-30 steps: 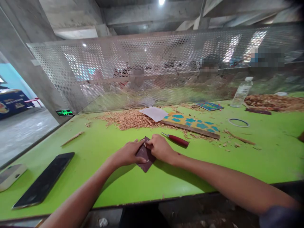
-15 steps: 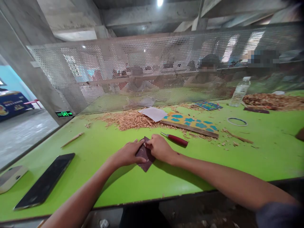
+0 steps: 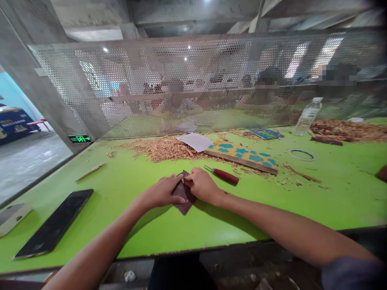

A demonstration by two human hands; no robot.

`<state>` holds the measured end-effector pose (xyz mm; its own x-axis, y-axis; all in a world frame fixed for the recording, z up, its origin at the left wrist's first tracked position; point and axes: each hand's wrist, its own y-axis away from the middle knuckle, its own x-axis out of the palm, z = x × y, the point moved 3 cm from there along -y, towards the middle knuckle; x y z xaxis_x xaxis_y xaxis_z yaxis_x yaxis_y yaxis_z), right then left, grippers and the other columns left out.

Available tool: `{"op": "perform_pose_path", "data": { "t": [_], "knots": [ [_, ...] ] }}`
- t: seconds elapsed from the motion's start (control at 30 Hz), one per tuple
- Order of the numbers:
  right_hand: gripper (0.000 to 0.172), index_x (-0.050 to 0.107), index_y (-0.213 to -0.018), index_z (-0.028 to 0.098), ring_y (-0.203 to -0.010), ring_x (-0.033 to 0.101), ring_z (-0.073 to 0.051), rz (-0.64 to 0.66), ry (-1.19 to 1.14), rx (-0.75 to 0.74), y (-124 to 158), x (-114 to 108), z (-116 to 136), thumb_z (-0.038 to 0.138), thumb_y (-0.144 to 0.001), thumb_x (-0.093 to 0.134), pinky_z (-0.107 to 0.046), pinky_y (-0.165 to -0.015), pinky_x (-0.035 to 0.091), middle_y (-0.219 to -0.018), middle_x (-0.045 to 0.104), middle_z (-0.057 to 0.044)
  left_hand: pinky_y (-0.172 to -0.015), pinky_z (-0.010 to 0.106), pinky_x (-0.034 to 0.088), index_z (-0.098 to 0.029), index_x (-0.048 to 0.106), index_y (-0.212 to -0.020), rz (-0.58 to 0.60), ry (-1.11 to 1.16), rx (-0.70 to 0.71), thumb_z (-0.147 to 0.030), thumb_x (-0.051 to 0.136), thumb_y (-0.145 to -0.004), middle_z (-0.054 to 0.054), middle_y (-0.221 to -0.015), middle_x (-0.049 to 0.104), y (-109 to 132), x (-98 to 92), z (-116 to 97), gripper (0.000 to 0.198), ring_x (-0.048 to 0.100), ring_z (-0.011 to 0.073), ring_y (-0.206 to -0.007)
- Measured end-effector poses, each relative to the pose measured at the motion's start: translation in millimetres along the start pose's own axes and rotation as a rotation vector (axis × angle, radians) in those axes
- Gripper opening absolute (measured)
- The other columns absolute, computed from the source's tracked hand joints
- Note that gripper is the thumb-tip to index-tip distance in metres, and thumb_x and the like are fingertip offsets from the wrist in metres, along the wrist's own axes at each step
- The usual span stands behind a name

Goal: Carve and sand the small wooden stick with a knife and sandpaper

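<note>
A dark maroon sheet of sandpaper lies on the green table in front of me. My left hand rests flat on its left side, fingers stretched over it and pressing it down. My right hand is curled, pinching the sheet's top edge with closed fingers. Just right of that hand lies a carving knife with a red handle. Behind the knife lies a flat wooden strip painted yellow with blue patches.
Wood shavings and a white paper lie toward the perforated metal screen. A black phone and a white device sit at the left. A water bottle, a ring and more shavings lie at the right. People sit behind the screen.
Both hands stay on the sandpaper with almost no movement. The view has shifted slightly, so everything sits a little higher in the frame.
</note>
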<state>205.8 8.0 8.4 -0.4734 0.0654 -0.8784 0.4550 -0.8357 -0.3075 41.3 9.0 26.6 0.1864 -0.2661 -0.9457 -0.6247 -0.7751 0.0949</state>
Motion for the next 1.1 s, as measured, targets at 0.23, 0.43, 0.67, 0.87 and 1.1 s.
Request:
{"op": "perform_pose_path", "data": {
  "t": [0.23, 0.43, 0.67, 0.87, 1.1],
  "knots": [
    [0.025, 0.075, -0.072, 0.016, -0.072, 0.05, -0.017, 0.014, 0.012, 0.017, 1, 2, 2, 0.014, -0.089, 0.056, -0.03, -0.066, 0.032, -0.074, 0.06, -0.006, -0.109, 0.047, 0.042, -0.019, 0.042, -0.152, 0.001, -0.002, -0.01, -0.047, 0.074, -0.081, 0.018, -0.151, 0.054, 0, 0.4, 0, 0.083, 0.053, 0.0397, -0.134],
    [0.021, 0.076, -0.076, 0.017, -0.073, 0.05, -0.017, 0.043, -0.017, -0.066, -1, 5, 2, 0.016, -0.088, 0.059, -0.03, -0.068, 0.032, -0.078, 0.061, -0.006, -0.107, 0.047, 0.044, -0.017, 0.046, -0.149, 0.012, -0.002, 0.007, -0.043, 0.073, -0.082, 0.017, -0.143, 0.06, 1, -0.7, -2, 0.077, 0.057, 0.0389, -0.129],
    [0.019, 0.076, -0.078, 0.016, -0.079, 0.051, -0.018, 0.051, -0.006, -0.098, 0, 4, 7, 0.016, -0.089, 0.06, -0.029, -0.07, 0.033, -0.084, 0.063, -0.007, -0.107, 0.044, 0.044, -0.018, 0.047, -0.148, 0.007, 0.008, 0.021, -0.043, 0.075, -0.081, 0.016, -0.142, 0.061, 1, -1.3, -3, 0.077, 0.058, 0.0382, -0.128],
    [0.018, 0.075, -0.079, 0.016, -0.082, 0.051, -0.018, 0.052, 0.005, -0.129, 0, 3, 12, 0.017, -0.09, 0.061, -0.029, -0.077, 0.036, -0.088, 0.063, -0.008, -0.104, 0.046, 0.047, -0.017, 0.05, -0.145, 0.007, -0.022, -0.002, -0.043, 0.073, -0.082, 0.017, -0.14, 0.062, 1, -0.8, -3, 0.072, 0.058, 0.0396, -0.127],
    [0.015, 0.075, -0.076, 0.016, -0.08, 0.052, -0.018, 0.058, 0.081, -0.12, 1, 4, 16, 0.015, -0.085, 0.063, -0.03, -0.075, 0.036, -0.087, 0.065, -0.008, -0.107, 0.047, 0.044, -0.019, 0.048, -0.147, 0.012, -0.036, -0.005, -0.044, 0.071, -0.083, 0.018, -0.145, 0.058, 0, 2.2, 1, 0.072, 0.055, 0.0394, -0.132]
  ]
}}
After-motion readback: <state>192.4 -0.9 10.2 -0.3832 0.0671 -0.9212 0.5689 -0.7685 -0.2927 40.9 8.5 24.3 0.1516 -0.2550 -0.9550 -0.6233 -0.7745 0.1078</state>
